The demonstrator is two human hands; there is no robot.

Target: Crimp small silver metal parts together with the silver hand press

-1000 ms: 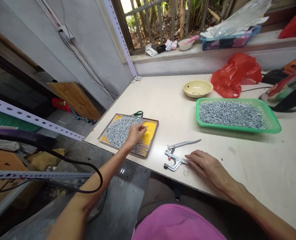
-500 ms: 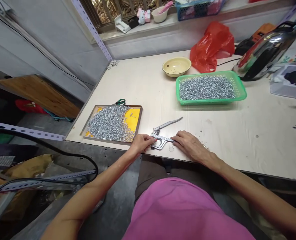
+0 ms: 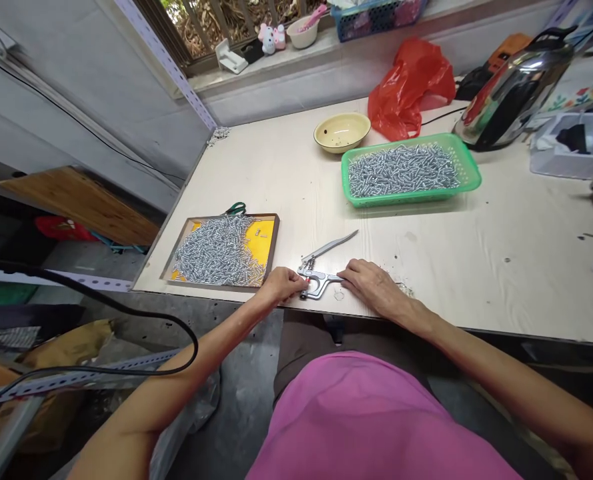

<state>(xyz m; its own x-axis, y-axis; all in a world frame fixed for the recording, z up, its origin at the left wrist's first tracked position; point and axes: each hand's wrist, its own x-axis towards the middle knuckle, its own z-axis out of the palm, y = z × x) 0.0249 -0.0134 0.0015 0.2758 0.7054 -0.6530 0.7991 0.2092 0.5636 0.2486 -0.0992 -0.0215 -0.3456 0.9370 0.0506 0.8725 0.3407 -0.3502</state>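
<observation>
Silver snap-fastener pliers (image 3: 321, 283) lie on the table near its front edge, their upper handle raised and a spring showing by the pivot. My right hand (image 3: 371, 283) rests on the table with its fingers closed on the end of the lower handle. At the jaws, my left hand (image 3: 286, 285) pinches with thumb and fingertips; what it holds is too small to make out. A spot of red shows beside those fingertips. A small clear ring (image 3: 339, 294) lies just below the lower handle. Left of my left hand is a shallow tray (image 3: 275, 243) heaped with small metal pieces.
Green-handled scissors (image 3: 236, 209) lie behind the tray. A green basket (image 3: 411, 199) of similar metal pieces stands further back, near a cream bowl (image 3: 342, 133), a red plastic bag (image 3: 409, 87) and a steel kettle (image 3: 516, 93). A black cable (image 3: 191, 333) loops at the left.
The view has shifted slightly. Both hands stay at the pliers in much the same pose, and the upper handle is still raised.
</observation>
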